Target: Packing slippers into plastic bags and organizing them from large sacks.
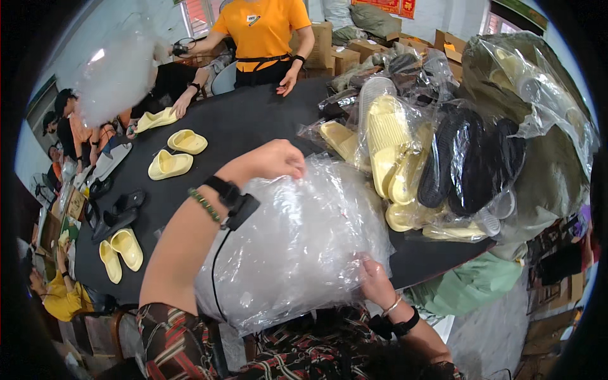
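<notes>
A large, crinkled pile of clear plastic bags (297, 234) lies in front of me, over the near edge of the black table. My left hand (278, 159) reaches across to its far side, fingers curled and closed on the plastic. Lower down, my right hand (375, 278) pinches the pile's right edge between thumb and fingers. Both wrists wear black straps, the left one with a small black device. Beyond my left forearm sits a pair of pale yellow slippers (171, 163). How many layers each hand grips cannot be made out.
Bagged yellow slippers (386, 139) and bagged black slippers (465, 158) heap up on the right, against a large olive sack (551, 164). Black slippers (117, 212) and another yellow pair (121, 253) lie left. Across the black table (253, 104) stands a person in orange (263, 31).
</notes>
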### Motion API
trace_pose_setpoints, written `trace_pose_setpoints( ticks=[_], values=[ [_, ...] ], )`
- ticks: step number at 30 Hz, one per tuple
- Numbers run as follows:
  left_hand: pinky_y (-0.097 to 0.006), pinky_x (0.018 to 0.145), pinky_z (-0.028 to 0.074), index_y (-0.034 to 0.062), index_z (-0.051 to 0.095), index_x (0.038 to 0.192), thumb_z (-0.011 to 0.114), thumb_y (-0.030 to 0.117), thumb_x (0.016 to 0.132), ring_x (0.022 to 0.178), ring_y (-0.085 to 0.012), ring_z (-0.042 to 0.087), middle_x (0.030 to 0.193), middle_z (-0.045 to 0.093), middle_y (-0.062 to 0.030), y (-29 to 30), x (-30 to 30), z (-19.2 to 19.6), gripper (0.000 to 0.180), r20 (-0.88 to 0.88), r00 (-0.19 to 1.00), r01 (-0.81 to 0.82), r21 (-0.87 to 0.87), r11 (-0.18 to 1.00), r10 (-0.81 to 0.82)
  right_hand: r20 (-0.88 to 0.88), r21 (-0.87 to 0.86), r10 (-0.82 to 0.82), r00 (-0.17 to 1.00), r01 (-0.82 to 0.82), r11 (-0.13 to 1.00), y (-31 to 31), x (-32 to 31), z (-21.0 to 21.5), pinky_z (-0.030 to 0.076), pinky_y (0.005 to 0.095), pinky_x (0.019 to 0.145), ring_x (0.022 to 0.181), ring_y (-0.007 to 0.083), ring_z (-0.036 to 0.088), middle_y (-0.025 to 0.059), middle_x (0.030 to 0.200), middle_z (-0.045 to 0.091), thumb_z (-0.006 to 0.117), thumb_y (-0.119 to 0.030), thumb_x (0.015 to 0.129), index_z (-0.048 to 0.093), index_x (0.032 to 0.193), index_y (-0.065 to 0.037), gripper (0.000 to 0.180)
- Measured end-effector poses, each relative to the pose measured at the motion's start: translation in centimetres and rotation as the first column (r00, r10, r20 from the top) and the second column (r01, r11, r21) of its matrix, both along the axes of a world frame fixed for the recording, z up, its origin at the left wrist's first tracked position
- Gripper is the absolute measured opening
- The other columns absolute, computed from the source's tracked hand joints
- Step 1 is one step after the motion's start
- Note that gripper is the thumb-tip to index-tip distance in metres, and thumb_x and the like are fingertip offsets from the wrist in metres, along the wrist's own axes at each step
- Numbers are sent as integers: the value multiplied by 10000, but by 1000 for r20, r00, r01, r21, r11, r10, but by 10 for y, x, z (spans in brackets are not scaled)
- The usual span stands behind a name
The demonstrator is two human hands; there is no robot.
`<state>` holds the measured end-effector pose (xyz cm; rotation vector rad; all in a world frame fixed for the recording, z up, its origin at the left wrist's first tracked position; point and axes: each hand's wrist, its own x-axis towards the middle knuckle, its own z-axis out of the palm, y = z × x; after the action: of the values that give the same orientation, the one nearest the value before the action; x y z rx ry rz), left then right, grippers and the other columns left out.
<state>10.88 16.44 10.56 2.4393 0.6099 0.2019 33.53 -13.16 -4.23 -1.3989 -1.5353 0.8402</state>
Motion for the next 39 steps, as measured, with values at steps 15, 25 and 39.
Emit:
trace_pose_setpoints(
  ticks=[15, 25, 39],
  values=[
    [-345, 680, 542, 20, 745, 949, 765, 118, 820, 705, -189, 701, 789, 748, -81, 28, 95, -61, 163, 69, 983, 175, -69, 982, -170, 831, 11, 153, 534, -291, 957, 45, -34, 32, 141, 710, 1127, 1464, 563, 89, 240, 1628, 167, 543, -665, 893, 338, 1555, -218, 825],
    [-648, 1138, 183, 117, 516, 1419, 667, 401, 879, 1433, -412, 317, 1507, 428, -201, -146, 20, -49, 629, 123, 968, -249, 601, 760, 220, 849, -174, 213, 484, -125, 977, 63, -50, 7, 87, 796, 1069, 1457, 601, 17, 246, 1644, 101, 416, -776, 887, 252, 1586, -244, 893],
    [-688, 1158, -6, 126, 226, 1587, 670, 810, 667, 1508, -484, -22, 1644, 66, -241, -135, -71, -138, 1230, 19, 969, -236, 374, 897, 248, 935, -107, 278, 221, -574, 812, 155, -40, 68, 210, 585, 1176, 1506, 436, 142, 208, 1633, 176, 674, -725, 763, 219, 1585, -136, 1109]
  ],
)
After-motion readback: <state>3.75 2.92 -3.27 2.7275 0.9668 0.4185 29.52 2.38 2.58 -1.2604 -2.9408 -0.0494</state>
